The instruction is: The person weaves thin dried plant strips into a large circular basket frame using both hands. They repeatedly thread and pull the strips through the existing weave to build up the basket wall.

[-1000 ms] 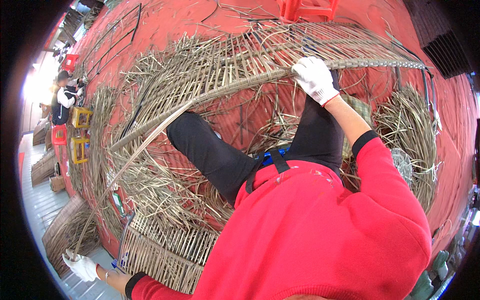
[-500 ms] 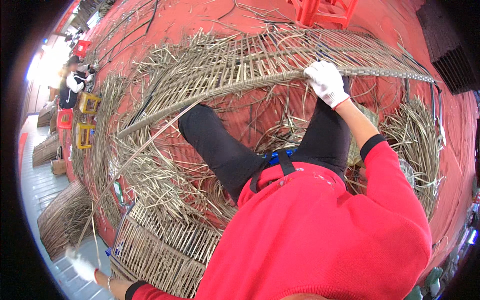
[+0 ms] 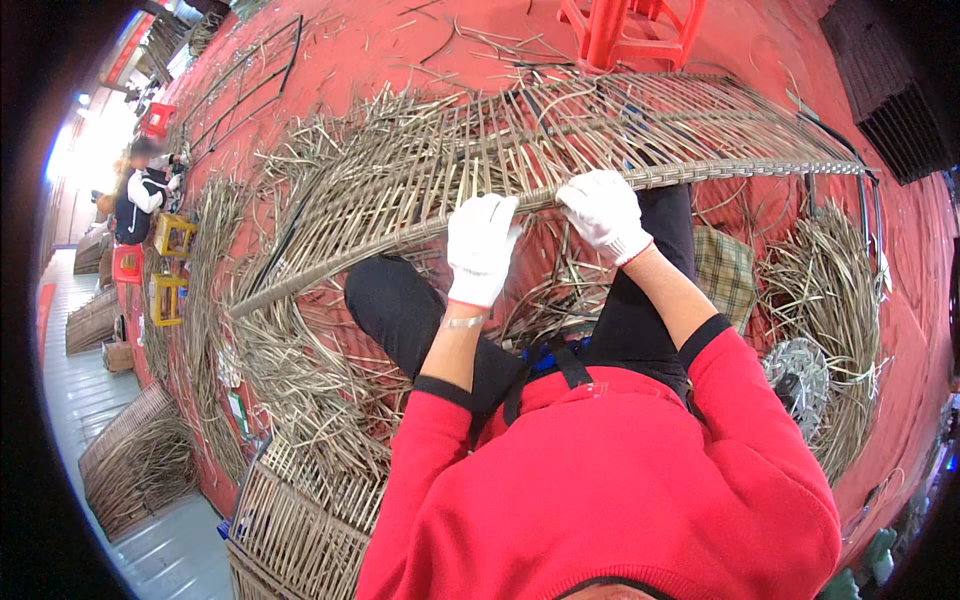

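A long woven rattan-like panel (image 3: 390, 232) lies across my knees, its braided edge curving from lower left to upper right. My left hand (image 3: 482, 250), in a white knit glove, is closed at that edge near the panel's middle. Just right of it, my gloved right hand (image 3: 605, 214) is closed over the same edge, fingers curled. Any single strip inside the fingers is hidden by the gloves. Beyond the edge, loose open weave runs over dark frame rods. Loose strips (image 3: 320, 385) spread on the floor by my left knee.
Another woven panel (image 3: 305, 510) lies at lower left. A strip bundle (image 3: 825, 325) and a clear round spool (image 3: 798, 378) are at right, near a plaid cloth (image 3: 724, 272). A red stool (image 3: 630, 45) stands beyond the panel. At far left, a person (image 3: 140, 195) sits near yellow stools (image 3: 172, 235).
My left hand has come from the far lower left up to the panel's edge. The long strip stretched toward it no longer shows there. My right hand has shifted left along the edge.
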`<control>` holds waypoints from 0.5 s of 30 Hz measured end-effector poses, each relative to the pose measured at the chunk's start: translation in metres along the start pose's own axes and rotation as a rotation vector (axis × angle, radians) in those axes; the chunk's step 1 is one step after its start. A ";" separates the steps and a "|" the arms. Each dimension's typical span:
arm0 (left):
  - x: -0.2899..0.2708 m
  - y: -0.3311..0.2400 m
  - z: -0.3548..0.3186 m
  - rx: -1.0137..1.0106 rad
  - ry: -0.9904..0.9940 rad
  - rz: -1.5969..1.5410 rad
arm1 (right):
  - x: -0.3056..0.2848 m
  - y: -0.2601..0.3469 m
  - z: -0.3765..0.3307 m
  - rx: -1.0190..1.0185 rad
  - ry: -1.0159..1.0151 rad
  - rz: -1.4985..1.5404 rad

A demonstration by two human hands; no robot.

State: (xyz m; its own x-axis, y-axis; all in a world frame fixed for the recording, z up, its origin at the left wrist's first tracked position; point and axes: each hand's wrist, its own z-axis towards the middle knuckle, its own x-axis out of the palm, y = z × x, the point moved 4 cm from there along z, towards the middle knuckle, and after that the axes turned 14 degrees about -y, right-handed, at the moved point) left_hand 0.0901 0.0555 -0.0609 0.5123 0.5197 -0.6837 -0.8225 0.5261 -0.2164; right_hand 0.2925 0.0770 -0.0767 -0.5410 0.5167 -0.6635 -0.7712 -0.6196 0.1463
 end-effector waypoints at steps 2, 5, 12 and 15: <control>0.015 0.006 -0.002 0.015 -0.059 0.017 | 0.003 -0.001 0.000 -0.011 -0.018 0.012; 0.020 0.016 -0.008 0.027 -0.101 -0.050 | 0.005 -0.002 0.000 -0.011 -0.110 0.068; 0.019 0.011 -0.004 -0.069 -0.068 -0.073 | 0.004 -0.002 0.001 -0.002 -0.100 0.104; 0.019 0.014 -0.004 -0.118 0.005 -0.080 | 0.007 0.006 0.006 0.079 -0.037 0.134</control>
State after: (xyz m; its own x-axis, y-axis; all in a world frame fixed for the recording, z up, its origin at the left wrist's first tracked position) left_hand 0.0877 0.0702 -0.0794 0.5765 0.4761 -0.6641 -0.8024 0.4831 -0.3503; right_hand 0.2821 0.0804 -0.0759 -0.6518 0.4546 -0.6071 -0.7143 -0.6369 0.2900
